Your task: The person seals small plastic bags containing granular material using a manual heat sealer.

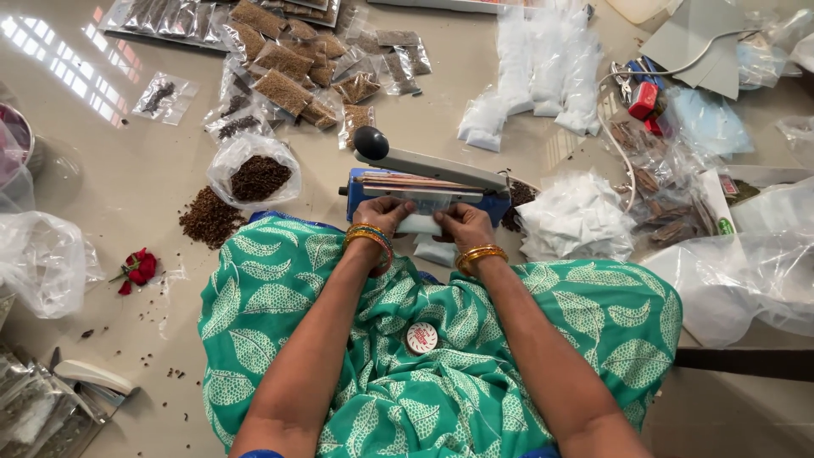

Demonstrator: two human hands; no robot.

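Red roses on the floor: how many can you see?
1. The rose lies on the floor left of the person's knee, below the loose spice pile. Others may be hidden under bags.

A green cloth (441,339) patterned with pale leaf outlines is seen over the lap. Gold bangles (370,237) with red and green bands are worn on the left wrist, plain gold ones (480,254) on the right. The sealer (424,182) is blue with a grey arm and black knob. A red rose (138,268) lies on the beige floor (119,170). Dark brown spice (209,218) is heaped nearby.
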